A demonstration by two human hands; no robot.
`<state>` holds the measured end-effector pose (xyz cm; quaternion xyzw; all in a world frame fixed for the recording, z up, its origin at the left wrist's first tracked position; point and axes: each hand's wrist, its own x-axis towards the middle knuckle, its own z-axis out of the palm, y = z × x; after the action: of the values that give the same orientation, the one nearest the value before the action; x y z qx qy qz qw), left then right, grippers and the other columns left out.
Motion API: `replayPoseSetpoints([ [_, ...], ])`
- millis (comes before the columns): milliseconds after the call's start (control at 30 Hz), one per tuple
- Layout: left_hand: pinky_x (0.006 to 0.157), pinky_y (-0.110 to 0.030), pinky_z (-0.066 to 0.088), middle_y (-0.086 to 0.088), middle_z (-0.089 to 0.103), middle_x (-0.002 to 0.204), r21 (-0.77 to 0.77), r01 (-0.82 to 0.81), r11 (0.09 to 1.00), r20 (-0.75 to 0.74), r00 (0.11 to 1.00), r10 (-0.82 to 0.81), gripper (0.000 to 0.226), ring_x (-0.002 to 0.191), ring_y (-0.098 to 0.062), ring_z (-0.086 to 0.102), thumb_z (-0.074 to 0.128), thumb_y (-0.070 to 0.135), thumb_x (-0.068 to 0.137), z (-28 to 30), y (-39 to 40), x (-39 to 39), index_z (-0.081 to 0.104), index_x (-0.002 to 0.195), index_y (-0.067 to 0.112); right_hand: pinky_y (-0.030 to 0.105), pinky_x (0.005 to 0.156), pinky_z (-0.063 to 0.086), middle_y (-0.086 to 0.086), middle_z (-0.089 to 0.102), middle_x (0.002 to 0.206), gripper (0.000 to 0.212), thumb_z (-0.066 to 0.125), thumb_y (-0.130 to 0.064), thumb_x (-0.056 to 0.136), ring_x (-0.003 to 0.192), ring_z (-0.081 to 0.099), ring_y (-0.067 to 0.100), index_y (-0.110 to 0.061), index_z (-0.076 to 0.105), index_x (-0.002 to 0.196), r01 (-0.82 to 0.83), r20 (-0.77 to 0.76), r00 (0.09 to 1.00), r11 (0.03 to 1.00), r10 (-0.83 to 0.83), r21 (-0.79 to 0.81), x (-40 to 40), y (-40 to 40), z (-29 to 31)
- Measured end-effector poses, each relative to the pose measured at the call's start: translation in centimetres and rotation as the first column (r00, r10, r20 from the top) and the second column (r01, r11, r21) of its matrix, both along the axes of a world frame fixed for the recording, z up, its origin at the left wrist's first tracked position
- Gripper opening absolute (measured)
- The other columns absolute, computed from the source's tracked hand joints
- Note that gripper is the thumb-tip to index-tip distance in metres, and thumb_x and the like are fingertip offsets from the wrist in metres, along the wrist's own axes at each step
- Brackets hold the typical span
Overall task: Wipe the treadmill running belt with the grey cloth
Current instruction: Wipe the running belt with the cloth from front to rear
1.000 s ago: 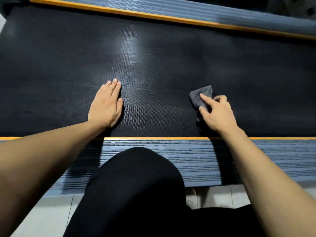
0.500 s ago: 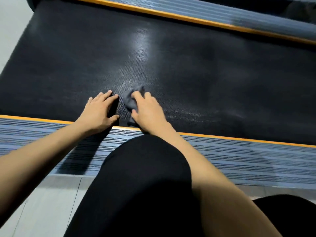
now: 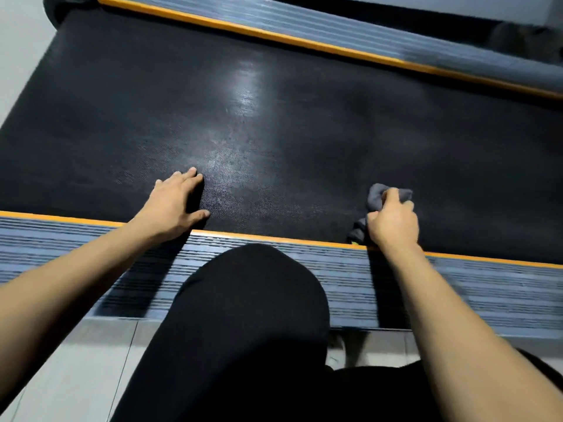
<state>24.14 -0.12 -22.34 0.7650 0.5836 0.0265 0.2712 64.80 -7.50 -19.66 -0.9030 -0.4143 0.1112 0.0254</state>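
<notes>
Small crumpled grey cloth [image 3: 377, 197] bunched in right hand [image 3: 393, 222], fingers curled round it, pressed on black textured treadmill running belt [image 3: 274, 123] at about 4 o'clock from belt centre, touching the near orange edge strip [image 3: 274, 238]. Part of cloth pokes out at 12 and 7 o'clock of the fist; the rest is hidden under the hand. Left hand [image 3: 173, 205] flat on belt, fingers straight and spread, at 7 o'clock, well apart from cloth. Belt shows a glare patch near centre. Grey-blue ribbed side rail [image 3: 457, 287] runs along near side; far rail [image 3: 350, 35] at 12 o'clock, blurred. Black-trousered knee [image 3: 253, 315] covers the near rail's middle. Pale floor tiles [image 3: 76, 360] at 7 o'clock.
</notes>
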Motion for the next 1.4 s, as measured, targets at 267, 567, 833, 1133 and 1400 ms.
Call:
replayPoseSetpoints([
  [267,0.123,-0.055,0.017,-0.007,0.026,0.167,-0.011,-0.01,1.0,-0.012,1.0,0.01,0.092,0.154,-0.029,0.022,0.08,0.037,0.083,1.5,-0.1,0.5,0.032,0.157,0.013,0.041,0.076,0.049,0.013,0.048,0.115,0.046,0.059,-0.025,0.086,0.106,0.048,0.031,-0.021,0.045,0.13,-0.669,-0.028,0.728,0.719,0.685,0.19,-21.3,3.5,-1.1],
  [567,0.125,-0.046,0.019,0.002,0.018,0.169,-0.014,0.032,0.999,-0.185,0.982,-0.034,0.088,0.154,-0.024,0.02,0.064,0.054,0.089,1.3,-0.1,0.6,0.022,0.16,0.021,0.041,0.067,0.05,0.012,0.055,0.091,0.039,0.071,-0.023,0.078,0.083,0.055,0.031,-0.022,0.061,0.116,-0.673,0.138,0.734,0.684,0.665,0.282,-22.0,6.3,-3.2],
  [833,0.092,-0.048,0.047,0.0,0.054,0.129,0.297,0.019,0.955,-0.275,0.959,0.066,0.056,0.11,-0.029,0.057,0.03,0.056,0.085,0.6,5.1,-0.4,0.057,0.122,0.025,0.045,0.093,0.043,0.014,0.055,0.114,0.04,0.063,-0.028,0.09,0.107,0.052,0.033,-0.024,0.058,0.129,-0.472,0.083,0.875,0.798,0.478,0.375,-21.6,19.2,-4.0],
  [1133,0.123,-0.055,0.018,-0.006,0.033,0.162,0.301,0.072,0.951,-0.3,0.954,0.023,0.071,0.151,-0.029,0.03,0.027,0.064,0.091,-2.3,16.2,-5.0,0.032,0.156,0.035,0.044,0.101,0.036,0.013,0.051,0.123,0.034,0.05,-0.028,0.098,0.117,0.046,0.032,-0.027,0.054,0.133,-0.433,0.171,0.902,0.825,0.397,0.364,-17.1,33.7,-5.0],
  [1400,0.123,-0.062,0.003,-0.001,0.013,0.17,0.349,0.055,0.936,-0.285,0.957,0.05,0.072,0.158,-0.023,0.006,0.014,0.069,0.095,-4.1,17.0,-4.5,0.01,0.161,0.038,0.044,0.102,0.036,0.016,0.044,0.138,0.036,0.047,-0.024,0.097,0.124,0.042,0.034,-0.022,0.055,0.132,-0.073,0.02,0.997,0.917,0.071,0.393,-20.5,40.4,-5.7],
])
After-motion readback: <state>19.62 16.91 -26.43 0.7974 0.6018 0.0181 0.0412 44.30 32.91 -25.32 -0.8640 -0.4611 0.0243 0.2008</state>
